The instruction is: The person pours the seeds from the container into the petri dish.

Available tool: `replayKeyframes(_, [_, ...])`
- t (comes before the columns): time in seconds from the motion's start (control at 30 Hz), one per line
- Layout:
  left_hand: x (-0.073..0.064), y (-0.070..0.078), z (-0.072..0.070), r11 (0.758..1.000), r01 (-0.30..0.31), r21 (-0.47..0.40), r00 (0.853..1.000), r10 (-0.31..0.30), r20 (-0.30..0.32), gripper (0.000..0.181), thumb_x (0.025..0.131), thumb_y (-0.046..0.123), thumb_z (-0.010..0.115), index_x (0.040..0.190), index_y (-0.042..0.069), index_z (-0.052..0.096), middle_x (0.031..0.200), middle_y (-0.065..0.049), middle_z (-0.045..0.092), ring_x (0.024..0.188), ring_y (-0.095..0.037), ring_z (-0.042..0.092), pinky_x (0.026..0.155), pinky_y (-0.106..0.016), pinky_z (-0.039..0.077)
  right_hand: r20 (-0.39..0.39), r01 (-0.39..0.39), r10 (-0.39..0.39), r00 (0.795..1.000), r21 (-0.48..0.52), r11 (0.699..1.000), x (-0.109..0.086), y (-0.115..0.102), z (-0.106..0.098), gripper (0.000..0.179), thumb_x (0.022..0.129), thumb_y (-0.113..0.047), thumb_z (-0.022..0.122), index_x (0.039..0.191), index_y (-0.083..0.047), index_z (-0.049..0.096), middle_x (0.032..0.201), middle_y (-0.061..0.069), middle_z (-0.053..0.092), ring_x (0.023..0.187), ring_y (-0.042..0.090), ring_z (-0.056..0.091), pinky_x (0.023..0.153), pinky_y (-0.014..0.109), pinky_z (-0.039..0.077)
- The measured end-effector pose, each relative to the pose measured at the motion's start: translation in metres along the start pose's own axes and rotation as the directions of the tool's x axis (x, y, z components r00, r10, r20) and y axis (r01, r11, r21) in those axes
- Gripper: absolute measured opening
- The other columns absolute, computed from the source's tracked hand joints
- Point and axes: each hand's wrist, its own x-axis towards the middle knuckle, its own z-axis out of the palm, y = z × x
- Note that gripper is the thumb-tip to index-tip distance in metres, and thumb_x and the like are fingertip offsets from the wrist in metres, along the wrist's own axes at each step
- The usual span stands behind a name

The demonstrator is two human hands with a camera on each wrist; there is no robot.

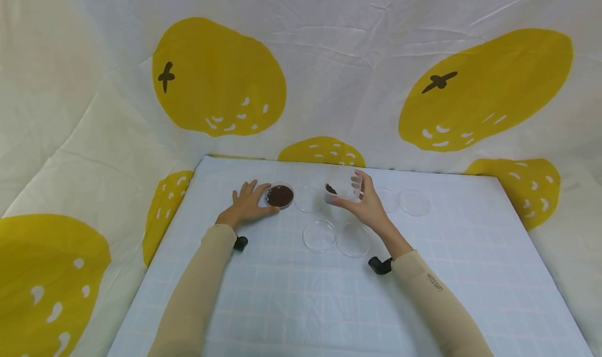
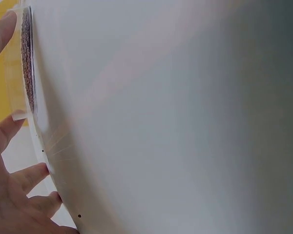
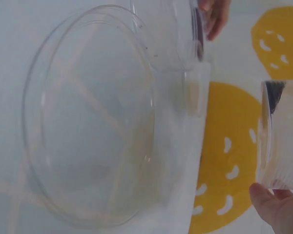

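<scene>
On the left, my left hand (image 1: 249,202) holds a clear petri dish (image 1: 279,196) of dark brown granules by its sides. Thumb and index finger sit at opposite edges of that dish in the left wrist view, where the granules (image 2: 28,63) show as a thin band. My right hand (image 1: 369,205) grips a clear plastic container (image 1: 343,194) raised over the table and tilted toward the left. Some dark granules (image 1: 331,189) lie at its left end. In the right wrist view the container (image 3: 285,141) rests against the fingers, its far part cut off by the frame.
A clear round dish (image 1: 320,235) and another dish (image 1: 354,239) lie in front of the hands. One more dish (image 1: 308,199) is between the hands; others, including a round dish (image 1: 415,203), lie right of the right hand. A patterned cloth (image 1: 329,95) hangs behind the table.
</scene>
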Motion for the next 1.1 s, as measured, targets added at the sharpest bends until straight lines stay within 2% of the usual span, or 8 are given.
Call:
replayKeyframes(0.5, [-0.002, -0.001, 0.002, 1.000, -0.014, -0.024, 1.000, 0.014, -0.008, 0.101, 0.081, 0.078, 0.060, 0.159, 0.025, 0.026, 0.165, -0.021, 0.006, 0.149, -0.046, -0.005, 0.110, -0.072, -0.006, -0.064, -0.103, 0.104, 0.993, 0.015, 0.995, -0.035, 0.016, -0.038, 0.105, 0.083, -0.042, 0.083, 0.158, -0.018, 0.014, 0.157, 0.012, 0.032, 0.144, 0.031, 0.029, 0.115, 0.059, 0.021])
replayKeyframes(0.8, [-0.004, 0.001, -0.001, 0.999, -0.010, -0.031, 1.000, 0.009, -0.010, 0.100, 0.081, 0.076, 0.062, 0.159, 0.024, 0.027, 0.164, -0.022, 0.006, 0.148, -0.047, -0.004, 0.110, -0.072, -0.006, -0.087, -0.126, 0.133, 0.987, 0.083, 0.989, -0.047, 0.026, -0.052, 0.104, 0.085, -0.038, 0.082, 0.159, -0.014, 0.012, 0.157, 0.015, 0.033, 0.142, 0.034, 0.033, 0.113, 0.057, 0.028])
replayKeyframes(1.1, [0.000, -0.003, 0.002, 1.000, -0.004, -0.017, 1.000, 0.004, 0.006, 0.102, 0.080, 0.080, 0.058, 0.159, 0.025, 0.025, 0.165, -0.021, 0.004, 0.149, -0.046, -0.006, 0.110, -0.072, -0.007, -0.136, -0.181, 0.185, 0.973, 0.043, 0.983, -0.064, 0.033, -0.068, 0.104, 0.087, -0.040, 0.079, 0.160, -0.014, 0.009, 0.158, 0.017, 0.031, 0.142, 0.037, 0.033, 0.110, 0.058, 0.033])
